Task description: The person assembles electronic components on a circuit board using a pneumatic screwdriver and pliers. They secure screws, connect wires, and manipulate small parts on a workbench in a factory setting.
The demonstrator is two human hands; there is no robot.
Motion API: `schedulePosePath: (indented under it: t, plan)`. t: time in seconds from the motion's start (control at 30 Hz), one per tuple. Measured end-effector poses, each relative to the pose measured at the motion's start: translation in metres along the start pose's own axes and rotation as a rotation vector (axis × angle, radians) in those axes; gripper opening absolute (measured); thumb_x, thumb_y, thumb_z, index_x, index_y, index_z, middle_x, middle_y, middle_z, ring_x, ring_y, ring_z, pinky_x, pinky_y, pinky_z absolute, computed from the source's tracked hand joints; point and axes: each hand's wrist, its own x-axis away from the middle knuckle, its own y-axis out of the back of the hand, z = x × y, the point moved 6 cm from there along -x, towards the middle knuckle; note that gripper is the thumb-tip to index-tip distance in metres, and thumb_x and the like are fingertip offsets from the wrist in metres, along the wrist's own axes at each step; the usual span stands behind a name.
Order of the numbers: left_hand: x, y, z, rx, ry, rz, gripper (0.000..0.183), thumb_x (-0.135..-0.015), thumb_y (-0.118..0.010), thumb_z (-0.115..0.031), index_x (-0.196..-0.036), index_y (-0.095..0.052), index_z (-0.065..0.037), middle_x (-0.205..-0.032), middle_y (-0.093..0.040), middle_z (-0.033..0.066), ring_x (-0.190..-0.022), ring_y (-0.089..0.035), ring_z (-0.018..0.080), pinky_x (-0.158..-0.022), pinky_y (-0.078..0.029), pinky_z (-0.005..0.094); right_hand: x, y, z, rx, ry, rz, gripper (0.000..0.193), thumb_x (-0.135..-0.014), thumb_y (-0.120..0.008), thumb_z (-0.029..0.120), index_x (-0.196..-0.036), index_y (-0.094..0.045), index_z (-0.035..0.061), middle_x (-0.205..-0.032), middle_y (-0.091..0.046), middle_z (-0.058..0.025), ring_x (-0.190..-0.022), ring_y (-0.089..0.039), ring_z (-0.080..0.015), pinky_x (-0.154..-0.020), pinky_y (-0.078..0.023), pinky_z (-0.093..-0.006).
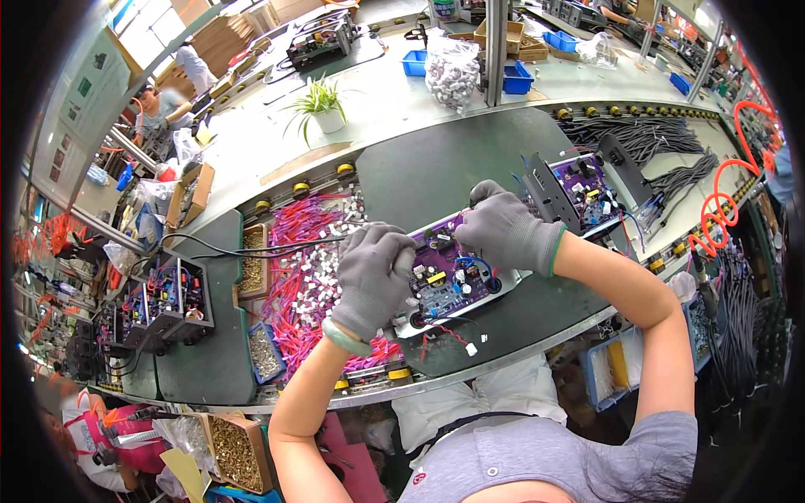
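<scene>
A purple circuit board (442, 277) in a light metal tray lies in front of me on the dark green work mat. My left hand (375, 272), in a grey glove, is at the board's left end with its fingers curled around a black cable (289, 246) that comes in from the left. My right hand (507, 230), gloved too, is over the board's far right part. Its fingers are bent closed at the edge, and what they grip is hidden. A red wire with a white connector (470, 348) hangs off the tray's near side.
Pink and red wires with white connectors (314, 302) are heaped left of the board, beside boxes of small metal parts (253, 260). An opened black unit (587, 189) stands to the right. Bundled black cables (637, 142) lie beyond it. A potted plant (329, 120) stands on the far bench.
</scene>
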Motion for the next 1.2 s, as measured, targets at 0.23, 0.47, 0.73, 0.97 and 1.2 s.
schedulePosePath:
  t: [0.23,0.47,0.73,0.97,1.2]
  plan:
    - [0.004,-0.002,0.005,0.089,0.091,-0.021,0.004,-0.081,-0.071,-0.014,-0.083,-0.073,-0.011,-0.089,-0.07,0.0062,-0.09,-0.065,0.0245,-0.109,-0.038,0.0436,-0.003,0.0,0.016,0.128,0.065,0.147,0.004,-0.076,-0.066,0.014,-0.073,-0.068,0.0129,-0.071,-0.068,-0.0058,-0.075,-0.069,-0.0216,-0.099,-0.043,-0.0389]
    - [0.008,0.012,0.008,0.227,0.101,-0.148,0.007,-0.083,-0.069,-0.013,-0.085,-0.07,-0.007,-0.088,-0.069,0.0092,-0.089,-0.065,0.0283,-0.097,-0.044,0.0445,-0.011,-0.003,0.018,0.068,0.108,0.063,0.005,-0.076,-0.066,0.013,-0.08,-0.067,0.0107,-0.073,-0.068,-0.0055,-0.075,-0.068,-0.0252,-0.092,-0.048,-0.0383]
    - [0.094,0.0,-0.081,-0.296,-0.142,0.174,0.042,-0.073,-0.07,-0.024,-0.113,-0.067,-0.012,-0.118,-0.061,0.0095,-0.127,-0.049,0.0309,-0.112,-0.028,0.0622,0.0,0.046,0.053,-0.317,0.21,-0.295,0.028,-0.076,-0.075,0.015,-0.104,-0.071,0.0153,-0.098,-0.068,-0.0031,-0.097,-0.065,-0.025,-0.092,-0.046,-0.0414]
    - [0.102,-0.029,-0.069,-0.462,-0.029,-0.06,0.036,-0.072,-0.074,-0.032,-0.103,-0.069,-0.016,-0.107,-0.062,0.0082,-0.128,-0.048,0.0314,-0.111,-0.022,0.0643,-0.026,0.004,0.074,-0.511,0.257,-0.037,0.029,-0.078,-0.069,0.015,-0.107,-0.07,0.0138,-0.095,-0.067,-0.0081,-0.093,-0.063,-0.0305,-0.091,-0.045,-0.0433]
    - [0.102,-0.021,-0.073,-0.403,-0.132,0.038,0.019,-0.079,-0.067,-0.025,-0.098,-0.069,-0.02,-0.113,-0.064,0.0046,-0.13,-0.048,0.029,-0.112,-0.018,0.0675,-0.008,0.007,0.068,-0.538,0.131,-0.083,0.032,-0.078,-0.065,0.011,-0.11,-0.069,0.0131,-0.09,-0.069,-0.0108,-0.093,-0.066,-0.0312,-0.085,-0.049,-0.0443]
